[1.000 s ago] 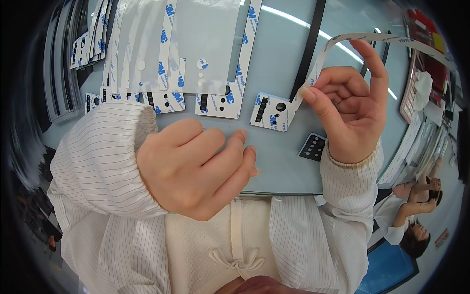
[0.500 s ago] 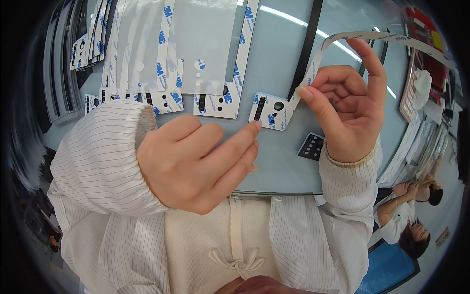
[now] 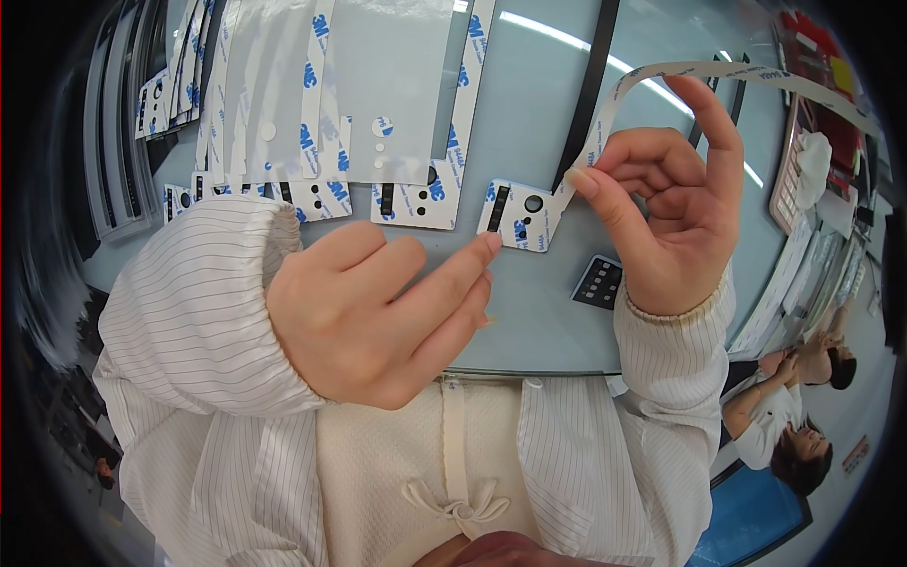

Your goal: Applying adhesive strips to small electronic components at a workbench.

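A small white-backed panel (image 3: 511, 215) with a dark slot, round holes and blue print lies flat on the glass-topped table. My left hand (image 3: 383, 317) comes in from the left, one fingertip touching the panel's lower left corner. Its upper two fingers are curled, the lower ones loosely stretched, and nothing shows in its grasp. Between thumb and bent fingers, my right hand (image 3: 673, 203) pinches a long white backing strip (image 3: 704, 69). The strip rises from the panel's right corner and curves away to the right. A black strip (image 3: 593, 90) runs away from beside the panel.
Left of the panel lie several similar white-backed panels (image 3: 436, 210), partly under translucent sheets (image 3: 397, 94). A small dark piece with pale squares (image 3: 599, 282) sits near my right wrist. Dark strips (image 3: 118, 123) are stacked at far left. People sit at the right (image 3: 784, 416).
The panel and both hands have shifted very slightly left in the picture. The fingertip contact and the pinch on the strip look the same.
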`<state>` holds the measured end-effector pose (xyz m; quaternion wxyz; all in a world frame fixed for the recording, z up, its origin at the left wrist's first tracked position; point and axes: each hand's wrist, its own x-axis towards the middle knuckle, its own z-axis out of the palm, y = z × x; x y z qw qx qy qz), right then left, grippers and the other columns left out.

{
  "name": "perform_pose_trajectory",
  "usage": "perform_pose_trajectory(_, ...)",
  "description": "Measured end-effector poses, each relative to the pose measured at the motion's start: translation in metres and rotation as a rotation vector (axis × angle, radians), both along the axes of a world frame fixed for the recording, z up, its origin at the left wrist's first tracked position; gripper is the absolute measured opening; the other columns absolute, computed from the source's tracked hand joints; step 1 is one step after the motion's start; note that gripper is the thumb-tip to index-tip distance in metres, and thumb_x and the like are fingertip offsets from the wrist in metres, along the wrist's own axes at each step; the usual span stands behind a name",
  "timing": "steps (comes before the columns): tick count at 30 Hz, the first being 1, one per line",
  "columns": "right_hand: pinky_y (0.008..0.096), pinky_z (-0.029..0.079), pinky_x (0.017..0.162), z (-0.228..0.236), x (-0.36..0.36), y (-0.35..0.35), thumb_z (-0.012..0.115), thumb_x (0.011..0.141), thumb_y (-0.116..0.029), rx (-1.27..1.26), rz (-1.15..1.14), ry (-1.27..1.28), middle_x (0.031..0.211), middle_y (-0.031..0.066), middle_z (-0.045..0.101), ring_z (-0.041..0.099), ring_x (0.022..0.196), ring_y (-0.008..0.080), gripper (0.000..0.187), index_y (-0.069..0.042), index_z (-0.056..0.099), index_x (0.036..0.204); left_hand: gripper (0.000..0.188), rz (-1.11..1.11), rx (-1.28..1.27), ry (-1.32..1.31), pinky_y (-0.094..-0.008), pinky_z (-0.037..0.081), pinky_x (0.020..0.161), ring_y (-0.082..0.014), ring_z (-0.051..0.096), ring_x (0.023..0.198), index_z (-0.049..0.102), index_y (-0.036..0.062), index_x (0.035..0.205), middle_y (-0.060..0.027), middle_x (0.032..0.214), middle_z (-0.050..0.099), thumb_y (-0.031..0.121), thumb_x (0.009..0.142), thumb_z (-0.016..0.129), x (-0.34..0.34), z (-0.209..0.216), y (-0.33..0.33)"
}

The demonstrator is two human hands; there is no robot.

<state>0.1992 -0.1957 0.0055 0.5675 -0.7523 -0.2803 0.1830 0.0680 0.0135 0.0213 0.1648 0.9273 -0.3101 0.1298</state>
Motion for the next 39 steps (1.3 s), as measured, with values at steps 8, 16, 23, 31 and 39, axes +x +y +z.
perform_pose_trajectory(8,0.0225,0.057,0.077,0.004,-0.002,0.000,0.075,0.080,0.010,-0.083,0.021,-0.130,0.093,0.0126,0.068,0.070,0.082,0.0152,0.078,0.003,0.032,0.145,0.019,0.027,-0.042,-0.047,-0.0248,0.035,0.049,-0.0144,0.051,0.063,0.070,-0.0014,0.081,-0.0149,0.097,0.071,0.013,0.070,0.073,0.000,-0.006,-0.001)
perform_pose_trajectory(16,0.0202,0.049,0.069,0.013,-0.002,-0.001,0.079,0.080,0.000,-0.231,0.044,-0.418,0.087,0.0065,0.071,0.067,0.075,0.0106,0.075,0.002,0.037,0.141,0.018,0.019,-0.037,-0.028,-0.0252,0.037,0.050,-0.0153,0.054,0.070,0.071,-0.0011,0.084,-0.0146,0.098,0.071,0.012,0.071,0.073,0.000,-0.003,0.000)
perform_pose_trajectory(23,0.0197,0.045,0.066,0.014,-0.008,0.001,0.077,0.082,-0.002,-0.288,-0.043,-0.295,0.087,0.0045,0.072,0.064,0.073,0.0082,0.068,0.001,0.040,0.139,0.019,0.016,-0.123,-0.041,-0.0286,0.046,0.059,-0.0208,0.061,0.082,0.071,-0.0015,0.086,-0.0158,0.101,0.070,0.012,0.072,0.073,0.003,-0.009,-0.001)
perform_pose_trajectory(31,0.0200,0.047,0.064,0.015,-0.009,0.000,0.073,0.087,-0.004,-0.277,-0.009,-0.321,0.089,0.0041,0.072,0.064,0.071,0.0093,0.060,0.001,0.042,0.138,0.056,-0.125,-0.029,0.306,-0.0451,0.039,0.111,-0.0305,0.049,0.133,0.059,-0.0026,0.127,-0.0185,0.142,0.052,0.031,0.082,0.068,0.008,-0.005,-0.002)
perform_pose_trajectory(39,0.0192,0.042,0.058,0.017,-0.003,0.003,0.075,0.085,-0.006,-0.357,-0.022,-0.596,0.091,0.0044,0.072,0.060,0.066,0.0063,0.052,-0.001,0.052,0.131,0.059,-0.118,0.034,0.334,-0.0462,0.035,0.113,-0.0292,0.046,0.136,0.056,-0.0027,0.132,-0.0187,0.144,0.051,0.038,0.089,0.063,0.008,-0.002,-0.003)
